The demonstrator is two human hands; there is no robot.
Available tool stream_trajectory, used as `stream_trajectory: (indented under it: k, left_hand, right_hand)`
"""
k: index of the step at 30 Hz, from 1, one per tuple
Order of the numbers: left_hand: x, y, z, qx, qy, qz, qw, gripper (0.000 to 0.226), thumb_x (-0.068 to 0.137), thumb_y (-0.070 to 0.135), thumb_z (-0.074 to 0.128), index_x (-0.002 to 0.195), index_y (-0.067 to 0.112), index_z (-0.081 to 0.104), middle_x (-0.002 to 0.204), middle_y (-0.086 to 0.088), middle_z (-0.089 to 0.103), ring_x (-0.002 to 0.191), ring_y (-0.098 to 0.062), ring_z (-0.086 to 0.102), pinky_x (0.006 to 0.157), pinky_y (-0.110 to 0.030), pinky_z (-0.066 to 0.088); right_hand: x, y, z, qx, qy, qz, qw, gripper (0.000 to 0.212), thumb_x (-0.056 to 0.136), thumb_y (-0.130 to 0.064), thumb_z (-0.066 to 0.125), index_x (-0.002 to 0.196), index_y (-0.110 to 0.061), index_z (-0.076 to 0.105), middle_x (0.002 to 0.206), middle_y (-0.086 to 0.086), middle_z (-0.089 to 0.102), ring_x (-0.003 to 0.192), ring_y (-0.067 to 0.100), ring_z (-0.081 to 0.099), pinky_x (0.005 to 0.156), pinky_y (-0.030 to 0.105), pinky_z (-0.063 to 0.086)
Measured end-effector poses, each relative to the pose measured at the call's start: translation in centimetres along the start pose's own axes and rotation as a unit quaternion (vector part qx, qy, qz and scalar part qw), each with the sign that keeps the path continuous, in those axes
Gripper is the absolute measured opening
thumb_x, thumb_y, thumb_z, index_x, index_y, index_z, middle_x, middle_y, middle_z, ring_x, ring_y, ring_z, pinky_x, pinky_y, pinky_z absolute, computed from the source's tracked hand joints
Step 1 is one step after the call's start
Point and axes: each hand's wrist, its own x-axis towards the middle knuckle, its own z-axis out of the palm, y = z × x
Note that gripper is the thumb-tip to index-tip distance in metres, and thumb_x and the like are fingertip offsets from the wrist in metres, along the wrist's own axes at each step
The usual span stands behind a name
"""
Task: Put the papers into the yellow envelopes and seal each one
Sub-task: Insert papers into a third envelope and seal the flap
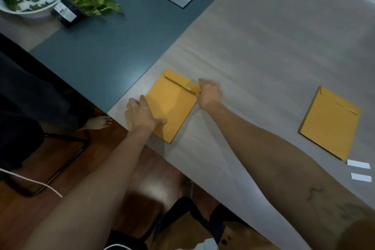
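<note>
Envelope (172, 105) flat on table (263, 57); left hand (142, 113) pins edge, right hand (209, 92) pinches flap.

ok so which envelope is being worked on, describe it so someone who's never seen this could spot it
Find the pale wood-grain table where it meets the dark blue-grey strip. The yellow envelope lies beside that seam, near the table's edge. Unlike the other envelope far to the right by two white strips, both hands touch it: left hand, right hand.
</note>
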Motion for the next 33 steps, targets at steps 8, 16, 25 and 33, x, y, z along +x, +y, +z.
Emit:
stream_trajectory:
  k: [8, 16, 25, 33]
  left_hand:
    - [0.0, 1.5, -0.9, 0.034, 0.018, 0.022, 0.999, 0.108, 0.047, 0.067, 0.085, 0.13, 0.012, 0.043, 0.124, -0.01, 0.039, 0.116, -0.027, 0.039, 0.099, -0.038, 0.038]
    - [-3.0, 6.6, 0.7, 0.068, 0.014, 0.142, 0.987, 0.102, 0.055, 0.078, 0.073, 0.129, 0.014, 0.045, 0.128, -0.008, 0.043, 0.12, -0.027, 0.041, 0.099, -0.039, 0.037]
    - [-9.6, 15.2, 6.2, 0.082, -0.054, 0.412, 0.906, 0.092, 0.073, 0.066, 0.07, 0.145, 0.021, 0.036, 0.148, -0.002, 0.035, 0.14, -0.023, 0.027, 0.108, -0.039, 0.033]
    - [-17.2, 20.8, 10.2, 0.118, -0.097, 0.537, 0.829, 0.064, 0.074, 0.063, 0.07, 0.124, 0.025, 0.055, 0.114, 0.0, 0.043, 0.11, -0.021, 0.041, 0.09, -0.031, 0.033]
  right_hand:
    - [-1.2, 1.4, 0.4, 0.001, 0.096, -0.023, 0.995, 0.026, 0.101, -0.019, 0.042, 0.115, -0.011, 0.063, 0.114, 0.012, 0.058, 0.11, 0.029, 0.051, 0.09, 0.039, 0.046]
    - [-4.9, 7.6, -0.7, 0.179, 0.136, 0.109, 0.968, 0.023, 0.1, -0.015, 0.039, 0.105, -0.006, 0.059, 0.102, 0.017, 0.065, 0.095, 0.035, 0.06, 0.077, 0.039, 0.048]
    - [-14.2, 19.2, -1.6, 0.235, 0.158, 0.237, 0.929, 0.022, 0.1, -0.013, 0.038, 0.107, -0.007, 0.057, 0.102, 0.017, 0.064, 0.092, 0.032, 0.059, 0.075, 0.036, 0.047]
    - [-23.5, 26.8, -0.8, 0.269, 0.186, 0.373, 0.868, 0.012, 0.092, -0.019, 0.05, 0.1, -0.012, 0.056, 0.085, 0.014, 0.068, 0.079, 0.028, 0.062, 0.064, 0.03, 0.047]
